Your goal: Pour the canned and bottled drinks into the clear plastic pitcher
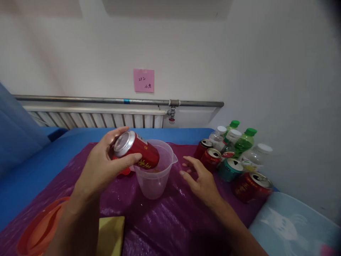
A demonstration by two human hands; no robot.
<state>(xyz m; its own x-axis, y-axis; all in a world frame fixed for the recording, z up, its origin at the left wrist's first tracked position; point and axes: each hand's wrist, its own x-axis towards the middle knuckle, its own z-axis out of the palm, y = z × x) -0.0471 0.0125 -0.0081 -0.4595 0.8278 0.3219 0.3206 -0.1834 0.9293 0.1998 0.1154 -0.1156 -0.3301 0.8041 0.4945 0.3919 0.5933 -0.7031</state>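
A red drink can (145,151) is gripped in my left hand (102,158), fingers over its far side and thumb along its near side. It is tipped over the mouth of a clear plastic measuring jug (154,186), its silver base towards me and its other end inside the rim. Whether liquid runs from it is hidden. Just right of the jug's spout, my right hand (201,181) hangs with fingers apart and bent, holding nothing. Something red (124,171) lies partly hidden behind the jug and my left hand.
Several opened cans (210,158) and several capped bottles (245,142) stand at the right by the wall. An orange basin (45,227) and a yellow cloth (112,233) lie in front on purple plastic sheeting (160,227). A pale blue bin or stool top (293,224) is at lower right.
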